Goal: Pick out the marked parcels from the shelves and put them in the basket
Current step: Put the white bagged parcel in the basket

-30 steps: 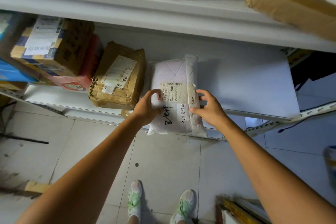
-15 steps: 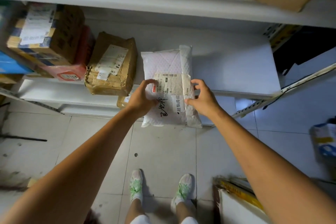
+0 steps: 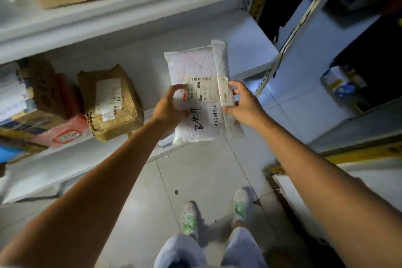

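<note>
"Head camera: what have the hands got?"

"Left hand (image 3: pixel 171 109) and right hand (image 3: pixel 243 106) each grip a side of a white padded parcel (image 3: pixel 195 67), pen-marked, overhanging the shelf (image 3: pixel 245 35) edge."

"Which step?"

"Picking out, I'd judge. Next comes carrying it to the basket, which I can't make out."

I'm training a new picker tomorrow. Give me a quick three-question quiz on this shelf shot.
1. True or false: the left hand and the right hand both grip the white padded parcel.
2. Where is the brown taped box relative to that parcel? A) to the person's left of it B) to the person's right of it C) on top of it
3. Fill in: the black handwriting is on the parcel's ____ half as pictured.
Key: 1 true; 2 A; 3 lower.
</note>
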A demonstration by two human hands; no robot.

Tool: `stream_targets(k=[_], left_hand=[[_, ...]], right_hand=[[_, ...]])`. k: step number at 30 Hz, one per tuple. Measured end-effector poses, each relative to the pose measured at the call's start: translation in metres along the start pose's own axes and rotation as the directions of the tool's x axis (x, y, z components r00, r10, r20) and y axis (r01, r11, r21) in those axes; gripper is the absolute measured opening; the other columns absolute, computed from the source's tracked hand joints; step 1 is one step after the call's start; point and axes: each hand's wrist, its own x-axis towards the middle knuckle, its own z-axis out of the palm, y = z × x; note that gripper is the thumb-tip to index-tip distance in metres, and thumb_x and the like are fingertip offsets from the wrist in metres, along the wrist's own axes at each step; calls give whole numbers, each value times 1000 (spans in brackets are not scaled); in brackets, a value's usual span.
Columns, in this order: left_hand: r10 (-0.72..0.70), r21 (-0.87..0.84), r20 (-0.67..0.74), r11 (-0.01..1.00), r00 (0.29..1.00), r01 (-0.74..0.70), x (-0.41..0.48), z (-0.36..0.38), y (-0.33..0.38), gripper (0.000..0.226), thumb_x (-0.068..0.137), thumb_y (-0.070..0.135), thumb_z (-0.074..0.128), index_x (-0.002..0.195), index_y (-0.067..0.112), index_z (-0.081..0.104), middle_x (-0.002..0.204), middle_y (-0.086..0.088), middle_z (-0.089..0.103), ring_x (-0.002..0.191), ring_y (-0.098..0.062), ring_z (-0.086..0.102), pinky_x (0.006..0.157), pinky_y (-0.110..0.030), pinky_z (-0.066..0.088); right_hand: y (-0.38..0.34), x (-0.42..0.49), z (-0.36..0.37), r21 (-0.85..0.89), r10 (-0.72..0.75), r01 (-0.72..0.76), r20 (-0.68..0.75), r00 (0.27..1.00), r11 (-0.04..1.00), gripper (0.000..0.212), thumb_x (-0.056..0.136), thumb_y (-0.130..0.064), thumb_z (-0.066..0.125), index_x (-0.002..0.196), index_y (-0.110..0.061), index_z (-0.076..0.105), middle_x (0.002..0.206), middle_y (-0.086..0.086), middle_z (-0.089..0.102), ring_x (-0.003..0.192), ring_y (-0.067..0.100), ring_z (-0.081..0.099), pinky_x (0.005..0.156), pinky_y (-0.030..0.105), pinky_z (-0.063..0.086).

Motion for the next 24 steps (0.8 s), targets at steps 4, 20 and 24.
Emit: stream_targets(k=[4, 20, 24], left_hand=[[60, 26, 125, 998, 990, -64, -9, 17, 20, 74, 80, -4, 75, 131, 42, 47, 120, -6, 55, 92, -18, 63, 70, -34, 62], [277, 123, 598, 896, 752, -428, -96, 180, 83, 75, 77, 6, 80, 135, 37, 44, 125, 2, 56, 111, -23, 58, 88, -38, 55], [312, 96, 713, 844, 628, -528, -121, 221, 96, 71, 80, 9, 79, 140, 26, 44, 116, 9, 55, 107, -17, 56, 83, -24, 54]], right_hand=[[8, -44, -18, 71, 69, -62, -108, 992, 996, 71, 80, -8, 77, 141, -19, 42, 122, -4, 51, 109, 16, 54, 90, 31, 49], [95, -266, -102, 377, 394, -221, -481, 783, 899, 63, 83, -8, 71, 137, -29, 46, 120, -5, 58, 92, 5, 64, 65, 19, 56], [114, -321, -102, 445, 482, -246, -561, 673, 861, 64, 83, -7, 73, 137, -28, 47, 114, -7, 59, 90, 7, 63, 67, 16, 54]])
